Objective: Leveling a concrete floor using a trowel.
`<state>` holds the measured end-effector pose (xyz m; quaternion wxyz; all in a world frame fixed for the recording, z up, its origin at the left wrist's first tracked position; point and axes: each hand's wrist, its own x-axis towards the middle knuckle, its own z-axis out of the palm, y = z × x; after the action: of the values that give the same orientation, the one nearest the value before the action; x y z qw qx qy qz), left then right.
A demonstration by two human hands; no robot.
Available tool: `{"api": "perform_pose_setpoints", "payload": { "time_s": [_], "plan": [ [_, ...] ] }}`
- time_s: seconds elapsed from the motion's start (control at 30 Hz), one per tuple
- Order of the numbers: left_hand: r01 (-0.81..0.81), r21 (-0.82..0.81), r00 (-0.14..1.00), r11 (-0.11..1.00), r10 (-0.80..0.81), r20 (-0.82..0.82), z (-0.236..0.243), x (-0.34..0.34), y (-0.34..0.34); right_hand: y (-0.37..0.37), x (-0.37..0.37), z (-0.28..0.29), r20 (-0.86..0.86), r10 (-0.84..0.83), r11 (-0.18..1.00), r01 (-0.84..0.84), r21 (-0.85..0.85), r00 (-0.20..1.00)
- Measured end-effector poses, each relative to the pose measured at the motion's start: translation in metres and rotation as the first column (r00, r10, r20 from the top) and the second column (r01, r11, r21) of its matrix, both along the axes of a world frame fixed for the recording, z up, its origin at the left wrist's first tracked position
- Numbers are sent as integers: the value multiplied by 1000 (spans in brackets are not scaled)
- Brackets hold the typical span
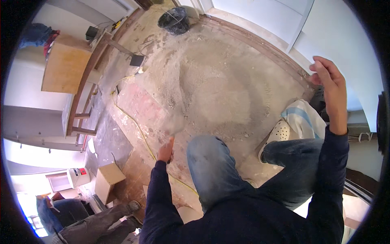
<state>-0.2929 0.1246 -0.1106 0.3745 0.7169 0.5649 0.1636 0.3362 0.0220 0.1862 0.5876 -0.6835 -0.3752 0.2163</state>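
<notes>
My left hand is closed on the handle of a trowel. Its grey blade is smeared and blends into the dusty floor ahead of my knee. Raised on the right, my right hand has loosely bent fingers, and I see nothing in it. It is beside the white panel and above a white sack with a blue stripe. In front of me a broad mound of grey, sandy powder lies on the floor, with a curved ridge and small crumbs around its edge.
A black bucket stands at the far side. A yellow cable runs along the floor on my left. Beyond it are a wooden bench, a small wooden box and a white tub. Another person's legs show at lower left.
</notes>
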Motion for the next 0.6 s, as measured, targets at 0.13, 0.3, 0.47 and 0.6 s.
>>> {"api": "perform_pose_setpoints", "payload": {
  "time_s": [0.13,0.3,0.47,0.6],
  "plan": [
    [-492,-608,871,624,355,-340,-46,40,13,-12,20,-15,105,-113,984,126,-129,988],
    [664,244,685,707,-444,-577,-92,89,151,5,15,-6,143,-163,981,176,-85,976],
    [208,-202,921,957,-261,-290,-73,222,206,11,0,-1,165,-112,985,131,-108,980],
    [399,188,787,897,-230,-573,-62,209,209,20,-9,9,62,-57,997,60,-38,996]
  ]
}}
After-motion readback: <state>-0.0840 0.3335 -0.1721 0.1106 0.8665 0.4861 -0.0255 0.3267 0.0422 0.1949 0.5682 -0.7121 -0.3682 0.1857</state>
